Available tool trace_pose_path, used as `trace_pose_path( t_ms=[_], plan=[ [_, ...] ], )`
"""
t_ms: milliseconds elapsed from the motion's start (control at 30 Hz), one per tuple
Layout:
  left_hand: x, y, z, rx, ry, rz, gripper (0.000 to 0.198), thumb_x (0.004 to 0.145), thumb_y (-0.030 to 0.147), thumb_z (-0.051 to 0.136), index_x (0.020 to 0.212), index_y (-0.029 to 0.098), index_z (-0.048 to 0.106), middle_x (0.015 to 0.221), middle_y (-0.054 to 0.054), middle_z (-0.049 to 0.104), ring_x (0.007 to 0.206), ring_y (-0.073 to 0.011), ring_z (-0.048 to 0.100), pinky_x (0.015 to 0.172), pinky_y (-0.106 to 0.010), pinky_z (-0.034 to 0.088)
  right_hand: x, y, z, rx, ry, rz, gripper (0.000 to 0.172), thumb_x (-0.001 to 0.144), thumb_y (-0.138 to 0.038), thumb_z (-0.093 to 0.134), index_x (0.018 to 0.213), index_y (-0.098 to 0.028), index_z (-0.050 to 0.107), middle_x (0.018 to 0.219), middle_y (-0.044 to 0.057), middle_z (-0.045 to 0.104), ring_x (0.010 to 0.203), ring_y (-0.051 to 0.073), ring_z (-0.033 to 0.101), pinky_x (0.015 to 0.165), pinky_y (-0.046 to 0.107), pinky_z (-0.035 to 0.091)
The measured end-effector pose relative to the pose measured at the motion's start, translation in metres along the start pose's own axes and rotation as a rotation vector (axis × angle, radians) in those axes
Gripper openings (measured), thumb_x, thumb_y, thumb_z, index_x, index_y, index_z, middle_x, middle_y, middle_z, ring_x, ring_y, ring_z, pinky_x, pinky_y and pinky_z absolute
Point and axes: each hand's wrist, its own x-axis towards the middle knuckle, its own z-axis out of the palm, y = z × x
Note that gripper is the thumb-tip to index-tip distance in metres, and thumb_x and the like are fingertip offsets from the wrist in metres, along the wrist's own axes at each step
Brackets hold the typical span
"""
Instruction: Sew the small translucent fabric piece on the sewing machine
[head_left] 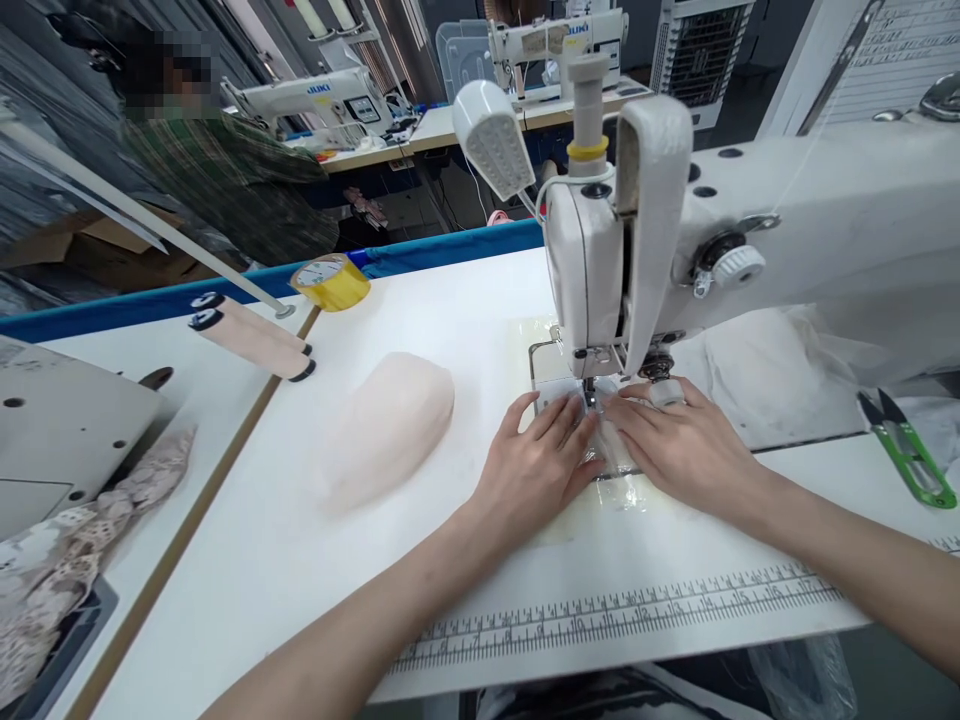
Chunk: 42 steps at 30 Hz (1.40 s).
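In the head view, a white sewing machine (592,250) stands over the table with its presser foot (590,390) low at the needle plate. My left hand (536,455) lies with fingers spread flat just left of the foot. From the other side, my right hand (686,440) rests with its fingers stretched toward the needle. Between and under the fingertips is a thin, sheer whitish piece (613,450); the hands hide most of it. A pale, sheer moulded cup (397,425) lies on the table to the left of my left hand.
Green thread snips (907,450) lie at the right. More sheer white fabric (765,370) sits beneath the machine arm. Thread cones (251,340) and yellow tape (331,282) are at the back left. Lace (97,540) lies far left. A person (217,180) sits at another machine.
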Motion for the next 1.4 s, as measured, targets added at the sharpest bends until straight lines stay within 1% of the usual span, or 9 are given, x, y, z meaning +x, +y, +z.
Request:
trace_pose_path(
  t_ms=[167, 233, 333, 433, 567, 633, 767, 967, 1400],
  plan=[
    [-0.004, -0.003, -0.009, -0.162, 0.031, 0.195, 0.04, 0.089, 0.047, 0.052, 0.103, 0.011, 0.063, 0.106, -0.011, 0.069, 0.101, -0.0226, 0.063, 0.091, -0.037, 0.05, -0.005, 0.0, -0.004, 0.131, 0.037, -0.113, 0.025, 0.087, -0.002, 0.043, 0.093, -0.014, 0.064, 0.101, 0.005, 0.069, 0.092, 0.018, 0.059, 0.084, 0.033, 0.038],
    [-0.006, -0.003, -0.011, -0.165, 0.027, 0.253, 0.03, 0.091, 0.04, 0.051, 0.094, 0.012, 0.062, 0.099, -0.01, 0.07, 0.093, -0.0207, 0.065, 0.082, -0.033, 0.053, -0.006, 0.001, -0.009, 0.189, 0.021, -0.133, 0.024, 0.087, -0.004, 0.042, 0.09, -0.014, 0.064, 0.096, 0.004, 0.069, 0.09, 0.018, 0.059, 0.083, 0.033, 0.039],
    [-0.008, -0.002, -0.009, -0.122, 0.061, 0.232, 0.014, 0.092, 0.013, 0.046, 0.089, 0.012, 0.059, 0.095, -0.008, 0.07, 0.09, -0.0183, 0.065, 0.076, -0.029, 0.054, -0.006, 0.004, -0.015, 0.306, -0.023, -0.138, 0.021, 0.09, -0.025, 0.049, 0.096, -0.012, 0.064, 0.097, 0.008, 0.068, 0.091, 0.021, 0.059, 0.082, 0.036, 0.04],
    [-0.009, -0.001, -0.006, -0.2, 0.066, 0.11, 0.014, 0.092, 0.008, 0.043, 0.093, 0.012, 0.057, 0.092, -0.006, 0.069, 0.081, -0.0153, 0.065, 0.068, -0.026, 0.054, -0.006, 0.004, -0.017, 0.339, -0.056, -0.126, 0.046, 0.087, -0.048, 0.054, 0.108, -0.009, 0.061, 0.103, 0.011, 0.067, 0.093, 0.024, 0.059, 0.08, 0.038, 0.043],
    [-0.008, 0.0, -0.004, -0.27, 0.069, 0.041, 0.009, 0.092, 0.013, 0.047, 0.093, 0.013, 0.056, 0.09, -0.005, 0.069, 0.078, -0.0141, 0.064, 0.067, -0.026, 0.054, -0.005, 0.001, -0.01, 0.202, 0.023, -0.11, 0.017, 0.09, -0.016, 0.053, 0.102, -0.014, 0.064, 0.104, 0.005, 0.069, 0.091, 0.018, 0.061, 0.078, 0.032, 0.045],
    [-0.008, 0.001, -0.004, -0.256, 0.061, 0.053, 0.014, 0.092, 0.019, 0.049, 0.101, 0.011, 0.057, 0.101, -0.008, 0.069, 0.086, -0.0162, 0.064, 0.073, -0.029, 0.055, -0.006, 0.0, -0.008, 0.151, 0.08, -0.143, 0.018, 0.089, -0.007, 0.051, 0.094, -0.016, 0.066, 0.103, 0.002, 0.07, 0.092, 0.015, 0.061, 0.08, 0.031, 0.045],
    [-0.008, 0.002, -0.005, -0.161, 0.011, 0.074, 0.03, 0.092, 0.02, 0.048, 0.119, 0.008, 0.055, 0.121, -0.015, 0.062, 0.093, -0.0208, 0.061, 0.072, -0.034, 0.054, -0.009, 0.0, -0.009, 0.131, 0.114, -0.199, 0.018, 0.088, -0.006, 0.054, 0.093, -0.016, 0.067, 0.101, 0.001, 0.072, 0.097, 0.016, 0.062, 0.088, 0.034, 0.048],
    [-0.01, 0.002, -0.008, -0.079, -0.017, 0.144, 0.029, 0.091, 0.013, 0.048, 0.116, 0.004, 0.06, 0.115, -0.016, 0.066, 0.114, -0.0249, 0.057, 0.081, -0.035, 0.052, -0.01, 0.0, -0.01, 0.19, 0.121, -0.218, 0.016, 0.086, -0.005, 0.057, 0.092, -0.014, 0.068, 0.096, 0.002, 0.073, 0.094, 0.016, 0.064, 0.091, 0.037, 0.051],
    [-0.008, -0.002, -0.004, -0.068, -0.028, 0.133, 0.03, 0.093, 0.016, 0.045, 0.117, 0.007, 0.059, 0.12, -0.014, 0.064, 0.113, -0.0224, 0.06, 0.093, -0.039, 0.049, -0.007, 0.001, -0.005, 0.159, 0.137, -0.205, 0.019, 0.088, -0.004, 0.053, 0.089, -0.015, 0.068, 0.096, 0.002, 0.073, 0.093, 0.016, 0.065, 0.086, 0.035, 0.05]
  ],
)
